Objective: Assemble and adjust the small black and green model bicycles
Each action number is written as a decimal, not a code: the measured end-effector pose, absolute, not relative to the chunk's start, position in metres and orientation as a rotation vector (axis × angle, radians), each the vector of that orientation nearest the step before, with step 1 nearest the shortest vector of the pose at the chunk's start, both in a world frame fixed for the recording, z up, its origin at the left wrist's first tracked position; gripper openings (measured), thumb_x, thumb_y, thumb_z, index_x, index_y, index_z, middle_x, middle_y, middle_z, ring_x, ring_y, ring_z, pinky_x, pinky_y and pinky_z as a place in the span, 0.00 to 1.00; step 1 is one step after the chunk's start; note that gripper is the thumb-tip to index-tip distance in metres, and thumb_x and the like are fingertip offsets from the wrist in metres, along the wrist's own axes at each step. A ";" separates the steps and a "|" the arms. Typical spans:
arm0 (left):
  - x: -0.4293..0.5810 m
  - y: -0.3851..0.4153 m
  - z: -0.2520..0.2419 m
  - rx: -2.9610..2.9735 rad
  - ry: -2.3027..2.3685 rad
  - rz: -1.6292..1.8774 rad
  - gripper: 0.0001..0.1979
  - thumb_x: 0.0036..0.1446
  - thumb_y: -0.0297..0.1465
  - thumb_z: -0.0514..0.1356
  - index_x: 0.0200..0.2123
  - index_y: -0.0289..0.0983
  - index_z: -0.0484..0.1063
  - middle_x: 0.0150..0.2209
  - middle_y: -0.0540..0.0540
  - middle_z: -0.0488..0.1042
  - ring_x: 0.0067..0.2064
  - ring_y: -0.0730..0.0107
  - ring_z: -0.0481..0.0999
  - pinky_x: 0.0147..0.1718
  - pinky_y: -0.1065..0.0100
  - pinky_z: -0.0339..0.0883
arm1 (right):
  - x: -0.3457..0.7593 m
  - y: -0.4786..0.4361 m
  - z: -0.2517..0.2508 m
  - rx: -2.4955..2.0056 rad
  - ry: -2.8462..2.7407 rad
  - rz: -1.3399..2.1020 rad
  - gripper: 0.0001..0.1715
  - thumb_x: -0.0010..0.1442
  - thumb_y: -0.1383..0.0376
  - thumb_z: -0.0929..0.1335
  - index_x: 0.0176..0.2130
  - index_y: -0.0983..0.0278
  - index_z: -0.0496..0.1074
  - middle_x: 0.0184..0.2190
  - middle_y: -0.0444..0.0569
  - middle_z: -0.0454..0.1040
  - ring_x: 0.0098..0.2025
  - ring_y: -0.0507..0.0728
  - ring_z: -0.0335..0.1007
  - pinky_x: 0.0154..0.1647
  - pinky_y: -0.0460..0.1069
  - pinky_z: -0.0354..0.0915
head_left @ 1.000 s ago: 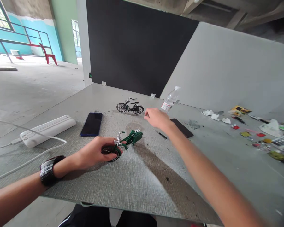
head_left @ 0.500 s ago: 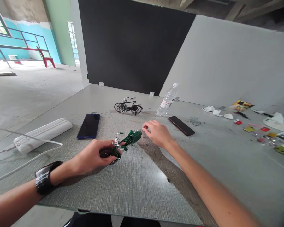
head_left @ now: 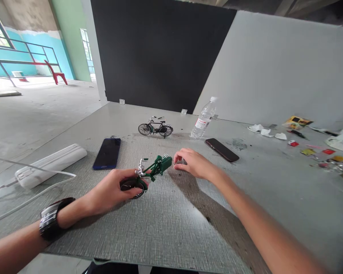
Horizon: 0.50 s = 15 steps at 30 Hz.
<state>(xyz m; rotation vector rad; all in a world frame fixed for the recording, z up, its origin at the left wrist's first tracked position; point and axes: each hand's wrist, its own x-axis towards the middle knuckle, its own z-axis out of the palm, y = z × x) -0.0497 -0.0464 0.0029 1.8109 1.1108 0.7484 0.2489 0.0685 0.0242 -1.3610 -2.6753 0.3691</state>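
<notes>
A partly built green toy bicycle (head_left: 156, 167) lies on the grey textured mat (head_left: 160, 220). My left hand (head_left: 114, 188), with a black watch on its wrist, grips the bicycle's black front wheel (head_left: 131, 186). My right hand (head_left: 193, 163) hovers just right of the bicycle's green rear end, fingers curled in a pinch around something small that I cannot make out. A finished black toy bicycle (head_left: 156, 128) stands upright farther back.
A dark blue phone (head_left: 108, 152) lies left of the green bicycle, a black phone (head_left: 221, 149) to the right. A white power bank (head_left: 50, 161) with a cable sits at far left. A water bottle (head_left: 201, 120) stands behind. Small parts and wrappers (head_left: 317, 152) litter the right side.
My right hand has drawn back from near the black bicycle to the green bicycle's rear end, its fingers closing into a pinch. The left hand has kept its hold on the wheel.
</notes>
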 end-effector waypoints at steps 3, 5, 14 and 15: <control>-0.048 -0.043 0.005 1.768 1.095 0.743 0.13 0.60 0.33 0.64 0.47 0.37 0.79 0.47 0.45 0.82 0.48 0.60 0.80 0.50 0.61 0.71 | 0.251 0.071 0.020 -1.301 -2.672 0.477 0.08 0.66 0.60 0.68 0.35 0.60 0.72 0.39 0.49 0.74 0.42 0.58 0.69 0.41 0.51 0.62; -0.046 -0.041 0.006 1.776 1.071 0.740 0.13 0.60 0.33 0.64 0.47 0.37 0.78 0.47 0.45 0.82 0.48 0.60 0.79 0.50 0.61 0.71 | 0.251 0.072 0.016 -1.266 -2.663 0.511 0.09 0.67 0.62 0.67 0.34 0.60 0.72 0.38 0.49 0.74 0.41 0.57 0.69 0.41 0.51 0.62; -0.033 -0.011 0.001 1.922 0.997 0.789 0.13 0.59 0.30 0.63 0.47 0.36 0.78 0.46 0.45 0.81 0.46 0.62 0.79 0.49 0.61 0.70 | 0.245 0.073 0.010 -1.228 -2.611 0.549 0.04 0.65 0.64 0.68 0.37 0.62 0.72 0.36 0.50 0.75 0.38 0.57 0.70 0.39 0.50 0.61; -0.032 -0.008 0.000 1.929 0.991 0.804 0.12 0.59 0.30 0.63 0.47 0.36 0.78 0.45 0.45 0.81 0.46 0.62 0.79 0.49 0.61 0.70 | 0.245 0.073 0.009 -1.233 -2.592 0.573 0.04 0.64 0.64 0.68 0.37 0.62 0.72 0.36 0.50 0.75 0.37 0.57 0.69 0.38 0.50 0.61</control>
